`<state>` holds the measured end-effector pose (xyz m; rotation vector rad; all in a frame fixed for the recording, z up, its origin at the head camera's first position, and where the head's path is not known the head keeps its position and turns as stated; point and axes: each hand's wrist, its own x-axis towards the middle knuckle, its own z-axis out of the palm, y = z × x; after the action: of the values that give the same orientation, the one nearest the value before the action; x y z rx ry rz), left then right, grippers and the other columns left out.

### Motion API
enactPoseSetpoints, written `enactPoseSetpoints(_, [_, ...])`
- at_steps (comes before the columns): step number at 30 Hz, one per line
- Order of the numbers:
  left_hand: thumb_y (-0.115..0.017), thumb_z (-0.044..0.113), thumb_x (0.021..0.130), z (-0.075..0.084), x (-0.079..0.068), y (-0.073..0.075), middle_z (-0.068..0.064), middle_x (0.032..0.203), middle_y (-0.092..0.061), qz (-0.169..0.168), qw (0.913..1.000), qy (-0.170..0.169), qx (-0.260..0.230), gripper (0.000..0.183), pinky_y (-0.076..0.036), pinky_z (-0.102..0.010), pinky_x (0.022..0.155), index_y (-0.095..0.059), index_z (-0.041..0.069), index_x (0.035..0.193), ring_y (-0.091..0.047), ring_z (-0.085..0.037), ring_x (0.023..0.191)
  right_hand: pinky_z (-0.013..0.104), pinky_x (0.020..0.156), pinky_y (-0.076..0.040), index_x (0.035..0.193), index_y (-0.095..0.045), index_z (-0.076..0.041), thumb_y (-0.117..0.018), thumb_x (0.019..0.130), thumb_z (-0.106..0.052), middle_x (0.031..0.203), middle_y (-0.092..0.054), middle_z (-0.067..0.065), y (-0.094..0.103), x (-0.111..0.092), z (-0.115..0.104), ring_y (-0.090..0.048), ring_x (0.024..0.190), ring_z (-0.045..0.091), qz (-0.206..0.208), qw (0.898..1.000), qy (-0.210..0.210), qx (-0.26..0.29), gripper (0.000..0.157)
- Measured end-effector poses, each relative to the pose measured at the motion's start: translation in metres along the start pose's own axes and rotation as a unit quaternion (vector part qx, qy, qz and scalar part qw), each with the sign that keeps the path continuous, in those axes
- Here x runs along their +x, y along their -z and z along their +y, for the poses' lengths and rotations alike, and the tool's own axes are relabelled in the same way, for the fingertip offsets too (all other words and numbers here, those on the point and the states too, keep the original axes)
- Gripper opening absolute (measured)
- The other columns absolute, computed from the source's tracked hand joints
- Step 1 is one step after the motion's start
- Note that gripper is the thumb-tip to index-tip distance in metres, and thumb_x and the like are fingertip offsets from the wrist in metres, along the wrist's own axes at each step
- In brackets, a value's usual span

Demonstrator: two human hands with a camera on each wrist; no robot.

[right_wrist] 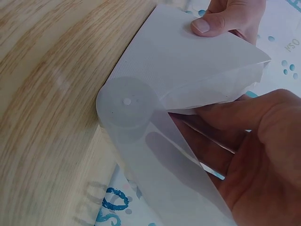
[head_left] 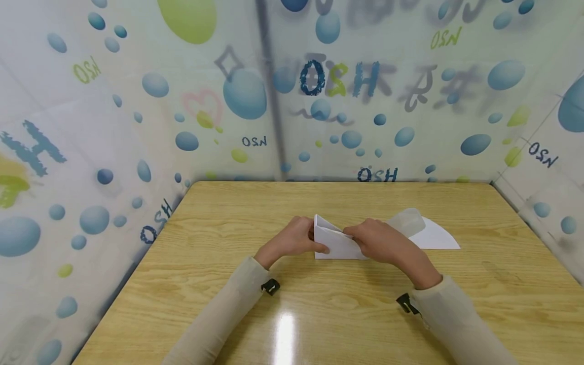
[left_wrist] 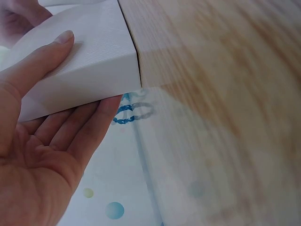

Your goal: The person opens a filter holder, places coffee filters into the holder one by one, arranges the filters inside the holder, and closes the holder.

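The case (head_left: 337, 247) looks finely ribbed, its plastic strap (right_wrist: 162, 162) smooth, the wooden tabletop (head_left: 337, 309) glossy.

The white case (head_left: 339, 246) stands on the table (head_left: 228, 218), its top parted; a translucent, round-ended strip (right_wrist: 174, 165) overlaps one corner.

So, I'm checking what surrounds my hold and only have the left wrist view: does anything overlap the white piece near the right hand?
Observer: Yes, by the right hand a translucent strip laps over the white piece, its rounded end bearing a small stud.
Operator: Is the white piece's upper edge closed?
Observer: No, the head view shows a gap there.
Operator: Anything past the right hand?
Observer: Yes, a white sheet with a curved edge shows on the far right of it.
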<state>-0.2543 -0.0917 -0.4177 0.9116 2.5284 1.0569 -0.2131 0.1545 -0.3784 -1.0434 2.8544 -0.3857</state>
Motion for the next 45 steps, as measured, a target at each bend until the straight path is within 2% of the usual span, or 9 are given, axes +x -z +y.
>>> enactPoseSetpoints(15, [-0.086,0.019,0.086,0.0004,0.0,0.0006,-0.005,0.103,-0.08,-0.001,1.0,0.003,-0.001,0.036,-0.059,-0.023,0.069,-0.074,0.01,0.119,-0.072,-0.006,0.08,0.026,0.064,-0.045,0.102,-0.073,-0.018,-0.059,0.1,0.002,0.084,-0.072,-0.003,0.001,-0.0006,-0.0012,-0.051,0.064,0.005,-0.01,1.0,0.0,0.007,0.024])
enactPoseSetpoints(22, [-0.086,0.02,0.086,0.0002,-0.0004,0.0004,-0.005,0.103,-0.08,-0.002,1.0,0.001,-0.004,0.036,-0.059,-0.023,0.07,-0.074,0.011,0.119,-0.072,-0.005,0.08,0.025,0.063,-0.039,0.091,-0.068,-0.02,-0.062,0.096,0.005,0.064,-0.053,-0.008,0.0007,-0.0017,-0.0027,-0.042,0.06,0.006,-0.016,1.0,-0.007,0.025,0.026])
enactPoseSetpoints(26, [-0.087,0.02,0.086,0.0,-0.0007,0.0005,-0.005,0.103,-0.08,-0.002,1.0,0.0,-0.006,0.036,-0.059,-0.023,0.07,-0.074,0.011,0.119,-0.073,-0.006,0.081,0.026,0.063,-0.038,0.091,-0.067,-0.019,-0.063,0.094,0.007,0.063,-0.05,-0.008,0.0019,-0.0021,-0.0033,-0.041,0.06,0.007,-0.019,0.999,-0.011,0.029,0.026])
enactPoseSetpoints(32, [-0.087,0.02,0.086,-0.0005,-0.0004,-0.0004,-0.004,0.104,-0.079,-0.002,1.0,0.002,-0.004,0.036,-0.059,-0.023,0.07,-0.074,0.012,0.118,-0.073,-0.006,0.081,0.027,0.064,-0.04,0.097,-0.069,-0.017,-0.06,0.096,0.007,0.068,-0.056,-0.006,0.0027,-0.0016,-0.0034,-0.044,0.062,0.008,-0.022,0.999,-0.012,0.025,0.026])
enactPoseSetpoints(39, [-0.087,0.019,0.086,-0.0003,-0.0004,-0.0004,-0.004,0.103,-0.079,0.0,1.0,0.004,-0.005,0.035,-0.059,-0.024,0.07,-0.074,0.011,0.118,-0.072,-0.006,0.081,0.027,0.065,-0.046,0.108,-0.072,-0.015,-0.06,0.094,0.009,0.084,-0.071,-0.003,0.0022,-0.0009,-0.0024,-0.052,0.067,0.008,-0.018,0.999,-0.023,0.015,0.03])
enactPoseSetpoints(45, [-0.086,0.019,0.086,0.0012,-0.0009,0.0002,-0.005,0.104,-0.079,-0.001,1.0,0.006,-0.008,0.036,-0.059,-0.024,0.07,-0.074,0.01,0.119,-0.073,-0.006,0.081,0.036,0.076,-0.06,0.117,-0.073,-0.014,-0.062,0.095,0.006,0.103,-0.078,0.003,0.0034,-0.0008,-0.0029,-0.072,0.085,0.015,-0.016,0.999,-0.034,0.021,0.032])
